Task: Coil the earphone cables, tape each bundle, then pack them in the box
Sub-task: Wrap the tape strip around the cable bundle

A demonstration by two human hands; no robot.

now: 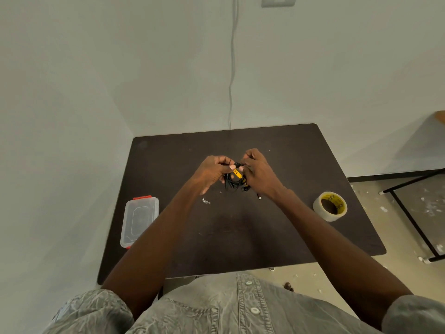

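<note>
In the head view, a coiled bundle of black earphone cable (234,178) is held above the middle of the dark table (277,237), between the two hands. The left hand (213,171) is curled, its thumb and fingertips pinching the bundle's upper left side; the right hand (256,171) is curled around the bundle's right side. A short yellow strip (237,172) with dark marks is seen across the top of the coil, just where the fingertips of both hands meet; it is judged to be tape being pressed round the loops. The coil's long axis hangs downward toward the person, and a loose plug end (259,196) trails out below the right wrist.

The relation that matters next is judged to be the box (139,221): it lies near the table's left edge, well apart from the bundle, and nearer to the left hand. It is a clear, rigid plastic container with red clips, its lid on. The tape roll (330,206), a pale ring with a yellow printed core, stands on the right of the table, nearer the right hand. A small crumpled clear scrap (206,201) lies on the table below the left hand. The table top is matt, dark and scuffed.
</note>
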